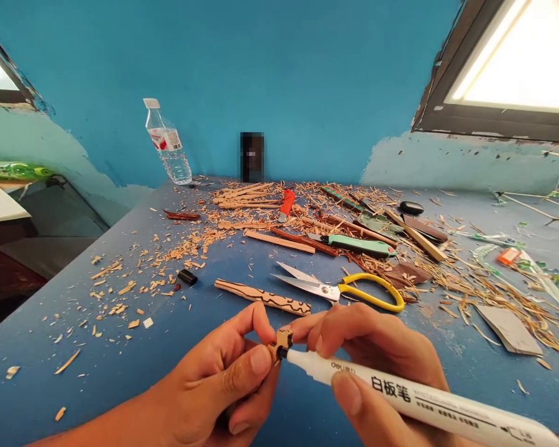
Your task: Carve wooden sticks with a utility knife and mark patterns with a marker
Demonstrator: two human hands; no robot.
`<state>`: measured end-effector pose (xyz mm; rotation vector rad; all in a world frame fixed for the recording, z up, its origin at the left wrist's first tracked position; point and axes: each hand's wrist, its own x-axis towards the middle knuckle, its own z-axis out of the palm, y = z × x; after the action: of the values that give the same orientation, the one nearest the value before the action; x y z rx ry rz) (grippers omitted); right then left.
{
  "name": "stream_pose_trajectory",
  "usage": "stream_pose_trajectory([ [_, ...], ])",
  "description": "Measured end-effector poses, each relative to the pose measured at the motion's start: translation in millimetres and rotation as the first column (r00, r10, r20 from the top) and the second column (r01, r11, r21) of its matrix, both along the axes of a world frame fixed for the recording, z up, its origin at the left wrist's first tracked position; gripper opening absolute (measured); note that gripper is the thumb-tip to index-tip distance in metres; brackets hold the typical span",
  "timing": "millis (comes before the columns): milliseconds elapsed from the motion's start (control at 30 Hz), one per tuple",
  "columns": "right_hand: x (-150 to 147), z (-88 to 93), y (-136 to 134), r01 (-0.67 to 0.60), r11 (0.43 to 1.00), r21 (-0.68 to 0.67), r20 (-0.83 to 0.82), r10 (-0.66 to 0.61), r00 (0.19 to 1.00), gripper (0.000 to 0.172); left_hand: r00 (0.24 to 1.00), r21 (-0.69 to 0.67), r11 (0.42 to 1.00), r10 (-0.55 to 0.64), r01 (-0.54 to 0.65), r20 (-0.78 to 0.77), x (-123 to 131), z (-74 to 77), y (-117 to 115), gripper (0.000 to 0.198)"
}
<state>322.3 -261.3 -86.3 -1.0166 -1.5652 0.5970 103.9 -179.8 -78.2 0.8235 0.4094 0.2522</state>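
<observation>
My left hand [228, 379] pinches a small piece of wood [284, 338] with black marks on its end; the rest of it is hidden in the fingers. Gripped in my right hand [377, 347] is a white whiteboard marker [400, 391], uncapped, its black tip touching or very close to the wood. Just beyond my hands lies a carved wooden stick [261, 295] with wavy black lines. Yellow-handled scissors [335, 288] rest with blades apart behind my right hand. The black marker cap [187, 277] lies on the blue table to the left.
Wood shavings [190, 245] litter the blue table [135, 391]. A green utility knife [361, 244], a red cutter [287, 205] and wood strips [279, 241] lie farther back. A water bottle [168, 146] stands by the wall. Folded sandpaper [507, 329] lies at right.
</observation>
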Motion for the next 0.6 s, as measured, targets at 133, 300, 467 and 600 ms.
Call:
stream_pose_trajectory([
  [133, 0, -4.6, 0, 0.017, 0.999, 0.04, 0.037, -0.018, 0.999, 0.026, 0.999, 0.007, 1.0, 0.027, -0.028, 0.045, 3, -2.3, 0, 0.03],
  [300, 8, 4.9, 5, -0.057, 0.998, 0.01, 0.079, 0.056, 0.995, 0.019, 0.998, 0.055, 0.998, 0.031, -0.034, 0.052, 4, -3.5, 1, 0.028],
  [467, 4, 7.4, 5, -0.08, 0.997, -0.006, 0.028, 0.08, 0.996, 0.02, 0.998, 0.088, 0.996, 0.013, -0.019, 0.067, 4, -2.5, 1, 0.028],
  [600, -1, 2.8, 1, -0.04, 0.999, 0.001, -0.01, 0.04, 0.999, 0.024, 1.0, 0.081, 0.997, 0.014, -0.015, 0.005, 5, 3.7, 2, 0.033],
])
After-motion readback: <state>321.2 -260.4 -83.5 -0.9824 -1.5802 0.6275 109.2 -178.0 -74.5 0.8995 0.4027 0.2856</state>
